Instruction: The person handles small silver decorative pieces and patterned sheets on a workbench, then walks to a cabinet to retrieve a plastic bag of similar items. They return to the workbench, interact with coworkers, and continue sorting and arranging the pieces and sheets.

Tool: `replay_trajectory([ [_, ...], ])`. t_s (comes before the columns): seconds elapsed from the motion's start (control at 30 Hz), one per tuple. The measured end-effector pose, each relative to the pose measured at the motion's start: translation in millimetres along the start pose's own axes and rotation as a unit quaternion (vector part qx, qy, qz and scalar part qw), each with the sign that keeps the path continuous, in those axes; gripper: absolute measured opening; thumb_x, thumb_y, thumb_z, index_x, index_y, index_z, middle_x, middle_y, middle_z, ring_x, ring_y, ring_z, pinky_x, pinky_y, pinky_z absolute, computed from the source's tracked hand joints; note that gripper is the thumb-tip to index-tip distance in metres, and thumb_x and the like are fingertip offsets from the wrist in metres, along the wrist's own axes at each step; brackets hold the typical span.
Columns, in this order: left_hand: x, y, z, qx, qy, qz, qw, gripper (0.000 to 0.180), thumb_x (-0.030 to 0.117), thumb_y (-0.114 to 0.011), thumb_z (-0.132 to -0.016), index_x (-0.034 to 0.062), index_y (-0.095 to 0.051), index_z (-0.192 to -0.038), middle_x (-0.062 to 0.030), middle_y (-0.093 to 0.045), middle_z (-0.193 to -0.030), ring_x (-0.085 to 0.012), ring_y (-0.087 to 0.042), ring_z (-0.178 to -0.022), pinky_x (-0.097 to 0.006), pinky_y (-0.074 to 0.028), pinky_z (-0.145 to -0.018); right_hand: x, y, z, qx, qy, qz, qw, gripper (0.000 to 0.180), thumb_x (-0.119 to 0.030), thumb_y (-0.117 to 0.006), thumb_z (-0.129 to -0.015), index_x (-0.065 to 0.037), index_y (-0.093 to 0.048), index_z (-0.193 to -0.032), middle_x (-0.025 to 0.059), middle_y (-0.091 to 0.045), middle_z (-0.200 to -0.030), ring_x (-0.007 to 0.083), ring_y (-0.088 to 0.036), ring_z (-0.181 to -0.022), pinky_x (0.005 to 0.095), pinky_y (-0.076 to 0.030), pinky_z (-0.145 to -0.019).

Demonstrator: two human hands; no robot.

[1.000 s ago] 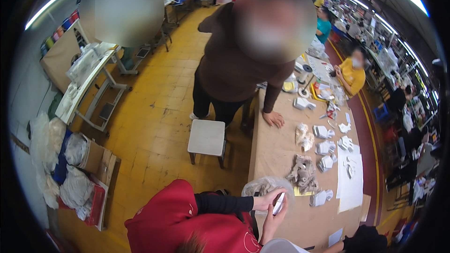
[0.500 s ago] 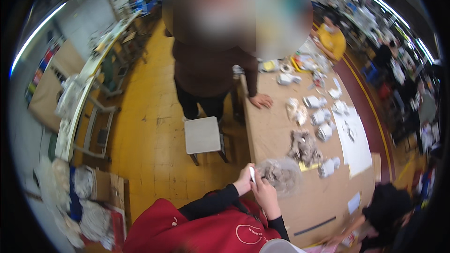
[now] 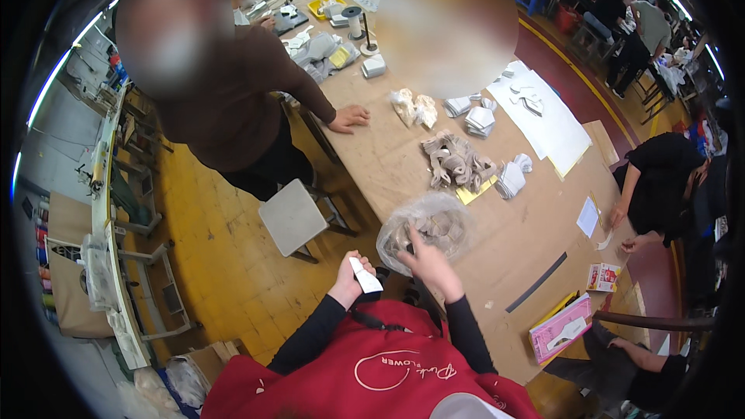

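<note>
My left hand (image 3: 346, 285) is closed around a small, flat white cut piece (image 3: 365, 277) and holds it in front of my red apron (image 3: 349, 357). Over the near rim of a clear plastic bag (image 3: 464, 212) is my right hand (image 3: 433, 267), its index finger stretched out and thumb apart, with nothing visible in it. Inside the bag lie taupe strip-like pieces (image 3: 442, 225). Just beyond it a heap of similar taupe pieces (image 3: 458, 161) rests partly on a yellow sheet (image 3: 476, 191). Beside that heap stands a bundle of light grey pieces (image 3: 513, 177).
A person in a brown top (image 3: 233, 101) leans a hand on the table's (image 3: 497, 264) left edge, behind a grey stool (image 3: 292, 218). White paper sheets (image 3: 570, 136) cover the far right. A dark strip (image 3: 536, 282) and a pink box (image 3: 560, 327) lie nearer, beside another person in black (image 3: 660, 182).
My hands have come apart; the left keeps the white piece, while the right has moved to the bag. The view has swung right, and the brown-topped person now appears farther left.
</note>
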State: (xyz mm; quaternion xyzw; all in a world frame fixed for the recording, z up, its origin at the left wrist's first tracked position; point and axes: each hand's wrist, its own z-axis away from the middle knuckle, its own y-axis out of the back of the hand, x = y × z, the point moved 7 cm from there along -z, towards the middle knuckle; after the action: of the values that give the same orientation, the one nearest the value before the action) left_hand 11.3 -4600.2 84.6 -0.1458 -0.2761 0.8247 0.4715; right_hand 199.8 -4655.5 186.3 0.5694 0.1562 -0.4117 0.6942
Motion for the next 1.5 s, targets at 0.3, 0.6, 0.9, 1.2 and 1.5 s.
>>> replay_trajectory([
  [0.3,-8,19,18,-0.017,0.038,0.031,0.999,0.022,0.021,-0.055,-0.088,0.0133,-0.046,-0.070,-0.0007,-0.046,-0.062,-0.0160,-0.044,-0.052,-0.032,-0.043,-0.053,53,70,-227,-0.048,-0.099,0.065,0.992,0.092,-0.040,-0.060,-0.087,-0.006,-0.006,-0.153,0.0257,-0.067,-0.103,0.0368,-0.066,-0.095,0.0442,-0.050,-0.084],
  [0.6,11,32,34,-0.026,-0.008,0.091,0.995,0.022,0.022,-0.055,-0.089,0.0129,-0.045,-0.071,-0.0005,-0.045,-0.062,-0.0160,-0.044,-0.052,-0.032,-0.044,-0.054,5,7,-182,-0.219,0.108,-0.019,0.970,0.027,-0.025,-0.057,-0.089,-0.005,-0.071,-0.102,0.0137,-0.071,-0.089,0.0237,-0.068,-0.074,0.0383,-0.053,-0.070],
  [0.9,12,34,28,-0.010,0.008,0.094,0.995,0.024,0.020,-0.054,-0.088,0.0123,-0.044,-0.067,-0.0022,-0.045,-0.059,-0.0185,-0.046,-0.051,-0.034,-0.045,-0.055,148,-155,53,-0.444,-0.086,0.040,0.891,0.052,-0.052,-0.049,-0.094,-0.006,-0.067,-0.108,0.0094,-0.071,-0.088,0.0217,-0.066,-0.079,0.0394,-0.051,-0.064],
  [1.2,-38,-20,-1,-0.049,0.074,-0.016,0.996,0.023,0.021,-0.055,-0.091,0.0104,-0.049,-0.071,-0.0045,-0.050,-0.065,-0.0182,-0.053,-0.059,-0.034,-0.050,-0.057,83,-45,80,-0.071,-0.077,-0.228,0.968,0.038,-0.028,-0.065,-0.089,-0.004,-0.062,-0.118,0.0206,-0.066,-0.109,0.0302,-0.065,-0.103,0.0337,-0.051,-0.083],
  [1.5,-62,-58,-2,-0.026,0.044,-0.129,0.990,0.023,0.032,-0.056,-0.089,0.0105,-0.057,-0.081,-0.0044,-0.061,-0.077,-0.0214,-0.060,-0.073,-0.039,-0.053,-0.069,-77,12,54,0.065,0.267,-0.090,0.957,0.060,-0.022,-0.072,-0.084,-0.002,-0.049,-0.136,0.0200,-0.043,-0.139,0.0363,-0.051,-0.119,0.0407,-0.045,-0.098],
])
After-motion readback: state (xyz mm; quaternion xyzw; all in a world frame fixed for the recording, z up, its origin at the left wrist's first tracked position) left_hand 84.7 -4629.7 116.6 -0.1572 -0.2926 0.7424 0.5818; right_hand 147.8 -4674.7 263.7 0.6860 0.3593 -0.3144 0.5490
